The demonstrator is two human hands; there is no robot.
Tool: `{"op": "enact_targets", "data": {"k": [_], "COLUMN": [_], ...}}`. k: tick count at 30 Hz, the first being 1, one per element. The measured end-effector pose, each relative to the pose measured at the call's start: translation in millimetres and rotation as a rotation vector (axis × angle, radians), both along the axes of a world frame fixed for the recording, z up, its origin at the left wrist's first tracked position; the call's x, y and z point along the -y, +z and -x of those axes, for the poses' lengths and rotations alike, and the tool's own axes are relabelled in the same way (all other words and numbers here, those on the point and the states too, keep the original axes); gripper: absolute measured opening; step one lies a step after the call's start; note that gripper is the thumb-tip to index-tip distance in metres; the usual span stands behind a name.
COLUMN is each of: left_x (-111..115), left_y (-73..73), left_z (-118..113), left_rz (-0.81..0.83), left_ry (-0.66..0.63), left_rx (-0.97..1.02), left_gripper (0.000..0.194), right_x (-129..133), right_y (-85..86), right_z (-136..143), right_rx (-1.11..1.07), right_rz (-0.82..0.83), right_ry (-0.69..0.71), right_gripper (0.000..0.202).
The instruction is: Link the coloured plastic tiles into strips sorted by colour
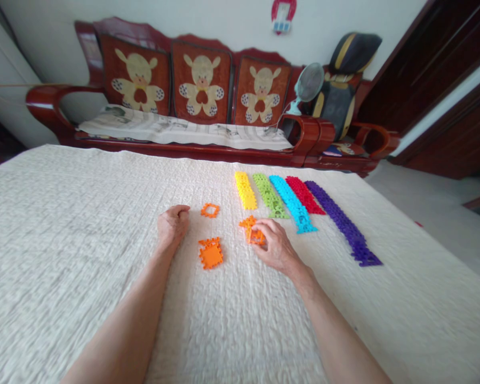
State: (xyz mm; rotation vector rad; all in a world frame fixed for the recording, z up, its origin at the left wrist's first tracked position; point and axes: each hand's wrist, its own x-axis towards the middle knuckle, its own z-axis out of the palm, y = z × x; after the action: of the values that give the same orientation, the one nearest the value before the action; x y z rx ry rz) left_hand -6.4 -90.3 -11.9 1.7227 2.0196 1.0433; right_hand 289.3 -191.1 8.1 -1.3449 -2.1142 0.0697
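Observation:
My right hand (pixel 278 246) pinches orange interlocking plastic tiles (pixel 258 236) between thumb and fingers. They sit at or just above the cloth; I cannot tell whether they touch it. My left hand (pixel 173 228) rests on the cloth with its fingers curled in, and no piece shows in it. Between the hands lies an orange open-frame tile (pixel 204 212). Nearer to me is an orange square tile (pixel 210 256) with notched edges and another orange piece against its far side.
Colored rows of tiles lie beyond my right hand: yellow (pixel 245 191), green (pixel 271 196), blue (pixel 292 202), red (pixel 305 195) and purple (pixel 342 221). A white quilted cloth (pixel 104 224) covers the table. Behind stand a wooden sofa (pixel 208 153) and a small fan (pixel 309 82).

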Motion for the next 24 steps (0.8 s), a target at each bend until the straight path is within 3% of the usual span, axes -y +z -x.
{"op": "enact_targets", "data": {"k": [9,15,24], "left_x": [1,0,0], "left_y": [2.9,1.6,0.8], "left_z": [-1,0,0], "left_rz": [0.014,0.018,0.014], "left_ry": [-0.003,0.006,0.015], "left_rx": [-0.009,0.011,0.026], "left_gripper": [0.040,0.038,0.037], "right_x": [-4,0,-1], "right_y": [-4.6,1.7,-3.7], "right_z": [-4,-11,-13], "right_rx": [-0.021,-0.019,0.018], "right_rz": [0.001,0.050,0.058], "right_ry": [0.019,-0.041,-0.048], "right_gripper": [0.034,0.054,0.044]}}
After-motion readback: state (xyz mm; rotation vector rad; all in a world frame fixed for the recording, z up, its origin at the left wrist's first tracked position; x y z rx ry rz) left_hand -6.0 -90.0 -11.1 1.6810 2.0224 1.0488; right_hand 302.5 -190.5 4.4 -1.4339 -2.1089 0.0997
